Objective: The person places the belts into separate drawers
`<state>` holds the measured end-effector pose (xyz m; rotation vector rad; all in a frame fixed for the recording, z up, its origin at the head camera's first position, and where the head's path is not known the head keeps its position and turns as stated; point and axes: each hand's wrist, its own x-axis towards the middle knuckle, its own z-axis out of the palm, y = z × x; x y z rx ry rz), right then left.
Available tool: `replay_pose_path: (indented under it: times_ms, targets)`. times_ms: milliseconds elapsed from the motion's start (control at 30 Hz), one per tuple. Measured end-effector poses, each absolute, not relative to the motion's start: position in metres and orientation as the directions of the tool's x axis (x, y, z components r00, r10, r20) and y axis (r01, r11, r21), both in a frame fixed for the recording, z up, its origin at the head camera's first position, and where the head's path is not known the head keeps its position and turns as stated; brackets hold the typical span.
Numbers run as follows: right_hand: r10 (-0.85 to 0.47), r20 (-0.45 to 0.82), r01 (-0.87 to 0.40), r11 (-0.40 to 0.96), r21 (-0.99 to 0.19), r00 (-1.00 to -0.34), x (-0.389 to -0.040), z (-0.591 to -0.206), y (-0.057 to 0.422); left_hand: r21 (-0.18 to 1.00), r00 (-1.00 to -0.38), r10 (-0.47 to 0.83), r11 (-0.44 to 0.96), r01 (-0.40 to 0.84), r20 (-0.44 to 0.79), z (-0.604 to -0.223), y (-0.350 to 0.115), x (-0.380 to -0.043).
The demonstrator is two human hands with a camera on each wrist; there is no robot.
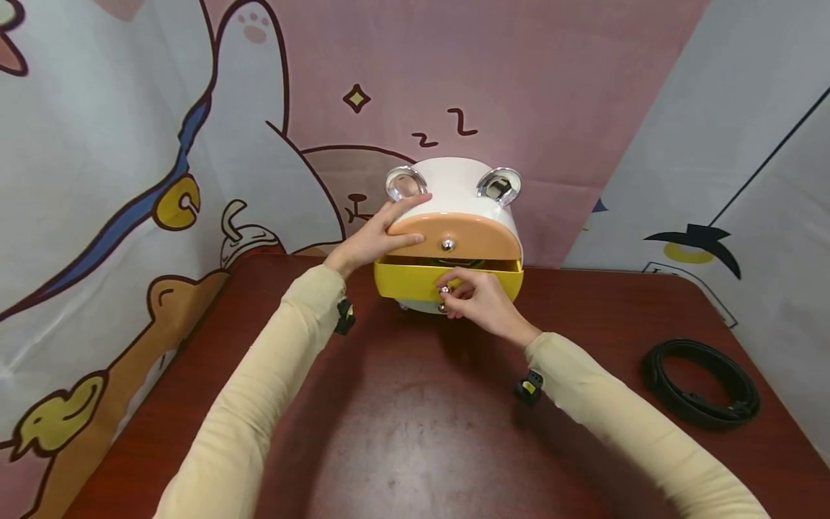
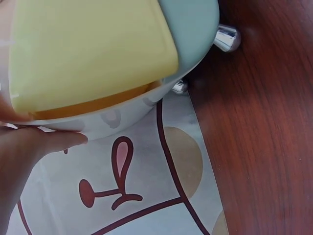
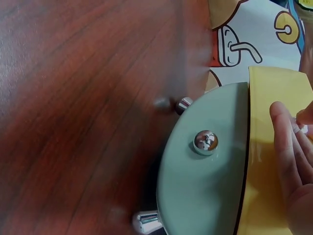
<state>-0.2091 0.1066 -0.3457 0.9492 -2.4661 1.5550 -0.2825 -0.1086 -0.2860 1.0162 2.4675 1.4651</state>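
A small rounded cabinet (image 1: 450,180) with a white shell stands at the back of the tabletop (image 1: 415,432), close to a printed cloth backdrop (image 1: 583,72). Two shiny silver ears (image 1: 405,184) (image 1: 499,186) rise from its upper front, and short chrome feet (image 2: 228,38) hold it off the dark reddish wood. The yellow drawer (image 1: 408,281), in the middle, is partly out: its front juts past the orange drawer (image 1: 476,238) above it and the green drawer (image 3: 205,186) below. A narrow gap shows along its top edge, with something inside that is too hidden to identify. The right hand (image 1: 483,303) is at the front of the yellow drawer, its grip closed in a pinch, thumb and fingers on the small shiny yellow drawer's knob (image 1: 445,289). The left hand (image 1: 382,231) rests against the cabinet's left side near the top, its grip loose, with fingers extended; one finger reaches over the white shell beside the left ear while the thumb lies across the orange front. The orange drawer's round silver knob (image 1: 448,245) is untouched, and so is the green drawer's knob (image 3: 205,142). Both arms wear pale yellow sleeves (image 1: 253,396), with a small black device (image 1: 346,317) at each wrist. A black strap (image 1: 707,414) lies coiled on the right of the tabletop, well apart from the cabinet.
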Motion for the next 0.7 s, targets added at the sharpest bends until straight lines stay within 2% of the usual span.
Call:
replay_pose_path:
  times_ms: [367, 700]
  targets:
    - [-0.454, 0.327, -0.477, 0.267, -0.837, -0.829, -0.228, -0.354, 0.111, 0.780, -0.769, 0.562, 0.316, 0.540, 0.305, -0.288, -0.105, -0.281]
    - [-0.439, 0.348, -0.503, 0.308, -0.808, -0.828, -0.249, -0.372, 0.115, 0.762, -0.763, 0.551, 0.315, 0.565, 0.338, -0.291, -0.103, -0.279]
